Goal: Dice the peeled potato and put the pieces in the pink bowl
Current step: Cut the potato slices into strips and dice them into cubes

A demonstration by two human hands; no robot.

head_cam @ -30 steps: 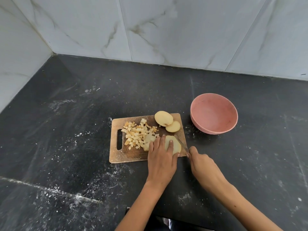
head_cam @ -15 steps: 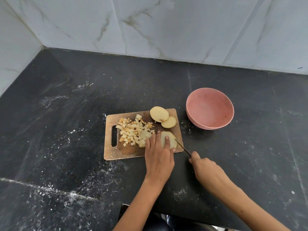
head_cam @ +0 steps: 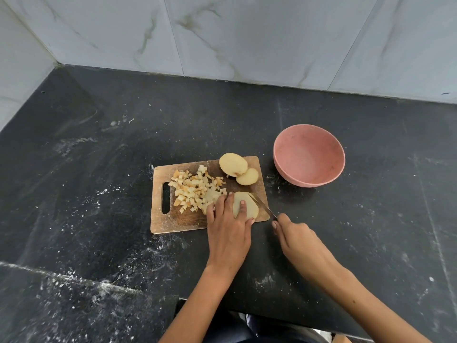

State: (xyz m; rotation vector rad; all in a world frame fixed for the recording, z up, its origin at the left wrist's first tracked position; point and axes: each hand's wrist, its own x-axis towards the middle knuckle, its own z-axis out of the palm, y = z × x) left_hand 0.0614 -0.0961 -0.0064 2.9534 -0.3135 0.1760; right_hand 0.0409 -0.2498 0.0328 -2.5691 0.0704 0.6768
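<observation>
A wooden cutting board (head_cam: pixel 170 219) lies on the black counter. On it sits a pile of several diced potato pieces (head_cam: pixel 195 191). Two potato slices (head_cam: pixel 233 164) lie at the board's far right corner. My left hand (head_cam: pixel 227 226) presses flat on a potato slice (head_cam: pixel 251 205) at the board's near right corner, fingers straight. My right hand (head_cam: pixel 294 236) grips a knife handle, and the knife blade (head_cam: pixel 262 205) lies against the right side of that slice. The pink bowl (head_cam: pixel 309 154) stands to the right of the board with nothing visible inside it.
The black counter (head_cam: pixel 99 157) carries white dust and smears, mostly on its left and near side. Marble wall tiles (head_cam: pixel 247 40) close it off at the back and left. The counter's front edge runs below my arms.
The camera view has shifted a little. My right hand has drawn slightly back from the board with the knife. My left hand stays on the slice.
</observation>
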